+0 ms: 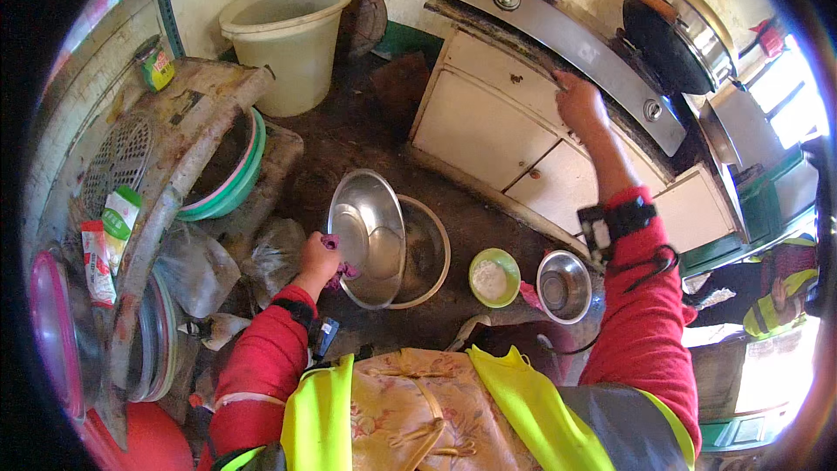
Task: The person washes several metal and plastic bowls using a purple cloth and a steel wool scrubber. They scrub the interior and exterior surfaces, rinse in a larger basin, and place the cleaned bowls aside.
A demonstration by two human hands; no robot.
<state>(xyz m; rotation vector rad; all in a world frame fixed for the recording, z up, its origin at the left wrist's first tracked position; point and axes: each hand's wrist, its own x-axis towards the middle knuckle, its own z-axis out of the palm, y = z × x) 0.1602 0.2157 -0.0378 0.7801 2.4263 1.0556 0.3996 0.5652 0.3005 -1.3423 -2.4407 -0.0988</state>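
My left hand is closed on a purple cloth at the left rim of a tilted stainless steel basin. Behind the basin is a round pan or tub with a pale rim. At the upper right, my right hand reaches to the front edge of a steel gas stove, above a white cabinet; one finger is extended and the hand holds nothing visible. A green bowl with white powder and a small steel bowl sit low, right of the basin.
A large plastic bucket stands beyond the basin. At left are a worn table with a jar and packets, green basins and plastic bags. Woks and a steel pot are on the stove. Another person is at far right.
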